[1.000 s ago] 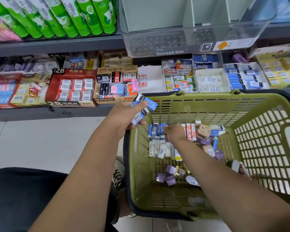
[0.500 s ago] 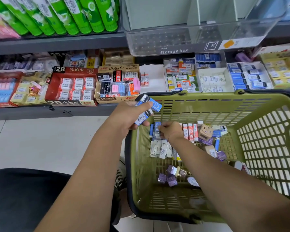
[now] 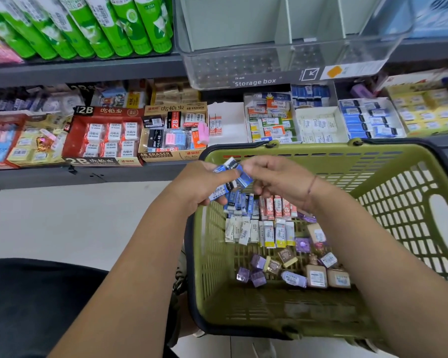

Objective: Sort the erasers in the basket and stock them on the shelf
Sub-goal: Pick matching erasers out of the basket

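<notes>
A green plastic basket (image 3: 411,197) stands on the floor in front of the shelf. Inside it lie rows of blue erasers (image 3: 239,202), red-and-white erasers (image 3: 277,206), white erasers (image 3: 259,229) and loose purple and tan ones (image 3: 290,272). My left hand (image 3: 199,184) grips a small stack of blue erasers (image 3: 233,177) above the basket's near-left rim. My right hand (image 3: 277,179) meets it from the right, its fingertips pinching the top of that stack. On the lower shelf at the right sits a box of matching blue erasers (image 3: 367,120).
The lower shelf holds a red 2B eraser box (image 3: 106,138), a 4B eraser box (image 3: 173,133) and several other eraser boxes. Above hang a clear storage box (image 3: 256,71) and green tubes (image 3: 101,24). Pale floor tiles (image 3: 62,223) lie at the left.
My right hand has risen out of the basket's eraser rows and come to the blue stack in my left hand. The left hand has stayed nearly in place.
</notes>
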{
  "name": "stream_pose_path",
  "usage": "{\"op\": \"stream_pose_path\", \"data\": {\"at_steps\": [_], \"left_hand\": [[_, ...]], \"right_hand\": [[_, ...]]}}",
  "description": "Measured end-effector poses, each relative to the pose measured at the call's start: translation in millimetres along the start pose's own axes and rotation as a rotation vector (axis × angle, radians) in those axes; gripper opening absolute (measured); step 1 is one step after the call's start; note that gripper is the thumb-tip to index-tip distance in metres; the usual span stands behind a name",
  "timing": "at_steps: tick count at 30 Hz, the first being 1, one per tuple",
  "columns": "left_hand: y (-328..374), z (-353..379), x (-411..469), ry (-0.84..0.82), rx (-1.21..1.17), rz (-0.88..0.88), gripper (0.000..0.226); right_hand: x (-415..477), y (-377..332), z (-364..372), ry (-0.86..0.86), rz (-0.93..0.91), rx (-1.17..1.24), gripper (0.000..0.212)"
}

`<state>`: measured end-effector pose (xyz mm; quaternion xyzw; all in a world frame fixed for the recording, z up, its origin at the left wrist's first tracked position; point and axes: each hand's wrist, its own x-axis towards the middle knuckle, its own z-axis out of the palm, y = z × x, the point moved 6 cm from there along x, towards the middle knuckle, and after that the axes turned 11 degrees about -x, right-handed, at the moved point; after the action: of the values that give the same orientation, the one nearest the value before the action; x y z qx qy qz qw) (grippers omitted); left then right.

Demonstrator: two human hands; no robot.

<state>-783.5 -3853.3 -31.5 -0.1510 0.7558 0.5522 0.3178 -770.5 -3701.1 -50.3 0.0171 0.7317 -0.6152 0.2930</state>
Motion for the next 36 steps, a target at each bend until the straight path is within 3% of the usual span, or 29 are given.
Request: {"op": "stream_pose_path", "data": {"at_steps": [2, 5, 10, 11, 16, 20, 25, 27, 30, 34, 36], "left_hand": [[-1, 1, -1, -0.012, 0.04, -0.013, 0.035], [-2, -2, -1, -0.015, -0.014, -0.008, 0.033], [7, -21, 3, 0.085, -0.277, 0.048, 0.016], [8, -22, 4, 0.088, -0.302, 0.057, 0.013], [6, -12, 4, 0.023, -0.339, 0.042, 0.005], [5, -12, 4, 0.013, -0.333, 0.034, 0.018], [6, -9, 1, -0.014, -0.298, 0.035, 0.025], [5, -8, 0, -0.02, -0.288, 0.03, 0.025], [3, -6, -1, -0.012, -0.293, 0.026, 0.028], [2, 2, 0, 0.025, -0.303, 0.03, 0.029], [2, 8, -1, 0.038, -0.272, 0.048, 0.027]], "right_hand": [[2, 4, 2, 0.053, 0.036, 0.02, 0.013], [6, 30, 6, 0.113, 0.12, 0.239, 0.006], [16, 108, 11, 0.491, 0.499, 0.332, 0.01], [20, 118, 16, 0.524, 0.541, 0.298, 0.013], [39, 126, 19, 0.628, 0.586, -0.406, 0.023], [45, 125, 25, 0.576, 0.569, -0.53, 0.013], [40, 125, 21, 0.514, 0.551, -0.607, 0.016], [38, 121, 16, 0.517, 0.5, -0.495, 0.019], [27, 98, 12, 0.551, 0.353, 0.03, 0.02], [17, 48, 18, 0.293, 0.127, 0.414, 0.024], [13, 30, 22, 0.223, 0.047, 0.491, 0.019]]}}
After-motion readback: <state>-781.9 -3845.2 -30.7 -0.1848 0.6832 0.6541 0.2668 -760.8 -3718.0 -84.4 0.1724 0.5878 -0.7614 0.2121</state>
